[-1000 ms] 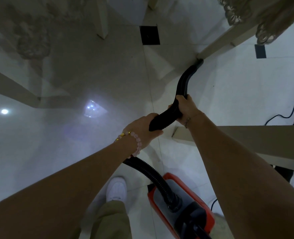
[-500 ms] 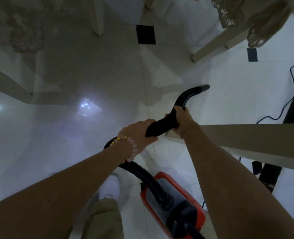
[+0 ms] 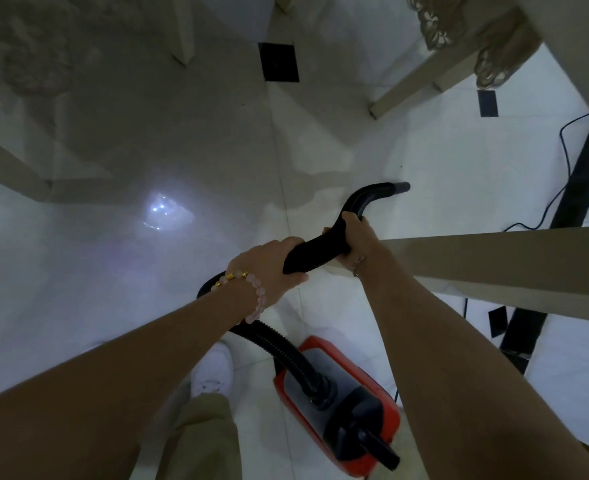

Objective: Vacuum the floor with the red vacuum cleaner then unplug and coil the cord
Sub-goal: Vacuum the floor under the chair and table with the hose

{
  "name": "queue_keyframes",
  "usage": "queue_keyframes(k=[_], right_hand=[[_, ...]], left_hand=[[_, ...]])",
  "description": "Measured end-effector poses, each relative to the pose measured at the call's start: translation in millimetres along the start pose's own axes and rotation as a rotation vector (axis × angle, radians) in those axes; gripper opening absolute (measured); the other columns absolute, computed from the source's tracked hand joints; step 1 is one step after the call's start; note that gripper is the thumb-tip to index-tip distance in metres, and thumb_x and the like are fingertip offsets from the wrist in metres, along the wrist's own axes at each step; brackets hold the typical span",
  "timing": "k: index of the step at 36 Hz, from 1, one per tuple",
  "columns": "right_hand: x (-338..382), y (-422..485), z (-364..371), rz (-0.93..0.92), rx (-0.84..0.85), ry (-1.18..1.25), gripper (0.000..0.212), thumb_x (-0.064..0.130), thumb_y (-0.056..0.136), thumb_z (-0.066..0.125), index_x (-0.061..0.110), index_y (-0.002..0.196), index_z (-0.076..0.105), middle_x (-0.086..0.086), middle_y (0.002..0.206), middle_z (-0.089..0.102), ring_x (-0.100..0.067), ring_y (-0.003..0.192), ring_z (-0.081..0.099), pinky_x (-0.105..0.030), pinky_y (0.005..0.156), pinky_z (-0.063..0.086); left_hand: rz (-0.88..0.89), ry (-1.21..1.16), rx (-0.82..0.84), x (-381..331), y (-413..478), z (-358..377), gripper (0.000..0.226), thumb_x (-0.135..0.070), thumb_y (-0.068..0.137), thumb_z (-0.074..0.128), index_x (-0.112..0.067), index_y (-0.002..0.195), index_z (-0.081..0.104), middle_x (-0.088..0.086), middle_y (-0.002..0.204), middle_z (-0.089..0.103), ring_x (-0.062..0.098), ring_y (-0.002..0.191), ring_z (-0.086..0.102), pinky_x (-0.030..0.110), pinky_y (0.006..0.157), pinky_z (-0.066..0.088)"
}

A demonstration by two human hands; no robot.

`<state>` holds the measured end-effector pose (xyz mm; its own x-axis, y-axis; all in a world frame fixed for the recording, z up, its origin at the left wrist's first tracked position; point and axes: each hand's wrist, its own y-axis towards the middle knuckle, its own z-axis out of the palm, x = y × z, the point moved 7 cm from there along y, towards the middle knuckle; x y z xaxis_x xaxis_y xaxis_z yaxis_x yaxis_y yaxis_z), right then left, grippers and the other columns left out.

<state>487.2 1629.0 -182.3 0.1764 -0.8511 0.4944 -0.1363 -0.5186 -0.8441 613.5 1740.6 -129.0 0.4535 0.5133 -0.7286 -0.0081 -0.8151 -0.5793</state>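
Observation:
The red vacuum cleaner (image 3: 341, 407) sits on the white tiled floor by my feet, its black ribbed hose (image 3: 279, 348) curving up to my hands. Both hands grip the black curved nozzle tube (image 3: 365, 199). My left hand (image 3: 269, 265), with a bead bracelet, holds the tube's rear end. My right hand (image 3: 352, 237) holds it further forward, at the bend. The tube's tip (image 3: 402, 187) points right, over the floor. A thin black cord (image 3: 563, 188) trails across the tiles at the right.
Pale wooden furniture legs stand at the left (image 3: 9, 171), top (image 3: 182, 29) and upper right (image 3: 410, 84). A beige beam (image 3: 514, 261) crosses under my right arm. A lace cloth (image 3: 466, 29) hangs at the top right. My white shoe (image 3: 213, 372) is beside the vacuum.
The nozzle tip has swung back from the upper-right furniture leg, toward me and to the right. Both hands kept their grip on the tube and drew in slightly.

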Motion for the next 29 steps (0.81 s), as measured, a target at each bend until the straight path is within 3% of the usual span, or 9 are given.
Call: queue_keyframes(k=[6,9,11,14,16,19,24,29], right_hand=[[-7.2,-16.7,15.6,0.025,0.082,-0.045,0.042,0.018,0.096,0.043,0.019,0.137,0.034,-0.011,0.098,0.05,-0.017,0.064,0.057,-0.027,0.05,0.052],[-12.6,-28.9,29.2,0.01,0.11,-0.066,0.042,0.017,0.096,0.041,0.02,0.137,0.033,-0.01,0.089,0.05,-0.017,0.059,0.056,-0.027,0.05,0.05],[-18.6,-38.9,38.9,0.0,0.133,-0.082,0.04,0.017,0.097,0.039,0.019,0.137,0.033,-0.011,0.089,0.049,-0.018,0.056,0.056,-0.028,0.05,0.05],[-31.8,-57.8,57.4,0.006,0.183,-0.102,0.036,0.017,0.098,0.038,0.019,0.134,0.034,-0.013,0.095,0.046,-0.019,0.057,0.053,-0.029,0.051,0.051],[-41.9,-71.3,72.3,0.007,0.227,-0.136,0.038,0.017,0.098,0.038,0.018,0.135,0.034,-0.012,0.095,0.045,-0.019,0.058,0.052,-0.026,0.049,0.052],[-58.4,-92.0,94.7,0.009,0.308,-0.193,0.041,0.019,0.098,0.041,0.02,0.139,0.033,-0.007,0.089,0.045,-0.02,0.06,0.051,-0.027,0.05,0.053],[-76.1,-128.5,130.9,-0.035,0.475,-0.348,0.052,0.019,0.098,0.042,0.029,0.147,0.024,-0.004,0.093,0.048,-0.019,0.06,0.051,-0.03,0.054,0.052],[-77.5,-161.2,156.8,-0.129,0.585,-0.509,0.054,0.015,0.099,0.04,0.031,0.147,0.021,-0.008,0.107,0.048,-0.018,0.062,0.052,-0.03,0.056,0.052]], left_hand=[[-0.036,-0.07,0.001,5.4,-21.5,-3.7,0.049,-0.034,0.089,0.057,-0.025,0.135,0.041,0.0,0.125,0.058,0.016,0.11,0.056,0.02,0.083,0.038],[-0.099,-0.055,0.042,9.8,-31.8,-3.9,0.049,-0.03,0.091,0.055,-0.017,0.136,0.04,0.005,0.132,0.055,0.021,0.117,0.054,0.025,0.093,0.04],[-0.151,-0.074,0.052,19.2,-46.2,-1.9,0.048,-0.029,0.091,0.055,-0.015,0.134,0.042,0.007,0.125,0.059,0.021,0.111,0.057,0.025,0.087,0.042],[-0.21,-0.151,0.056,39.6,-72.4,1.6,0.035,-0.032,0.087,0.059,-0.019,0.118,0.048,0.002,0.099,0.062,0.018,0.089,0.059,0.019,0.064,0.041],[-0.254,-0.182,0.062,53.7,-88.0,4.9,0.019,-0.031,0.086,0.06,-0.023,0.097,0.047,-0.004,0.085,0.057,0.014,0.079,0.057,0.013,0.057,0.036],[-0.297,-0.222,0.05,66.0,-111.8,6.5,0.026,-0.027,0.086,0.06,-0.029,0.073,0.037,-0.012,0.073,0.05,0.001,0.064,0.047,0.01,0.047,0.033],[-0.377,-0.361,0.035,80.5,-151.2,8.5,0.02,-0.024,0.085,0.06,-0.019,0.077,0.043,-0.006,0.073,0.049,0.005,0.064,0.044,0.017,0.056,0.032],[-0.434,-0.463,-0.004,90.2,-175.2,5.5,0.02,-0.025,0.082,0.066,-0.024,0.079,0.046,-0.005,0.074,0.053,0.012,0.071,0.051,0.024,0.069,0.043]])
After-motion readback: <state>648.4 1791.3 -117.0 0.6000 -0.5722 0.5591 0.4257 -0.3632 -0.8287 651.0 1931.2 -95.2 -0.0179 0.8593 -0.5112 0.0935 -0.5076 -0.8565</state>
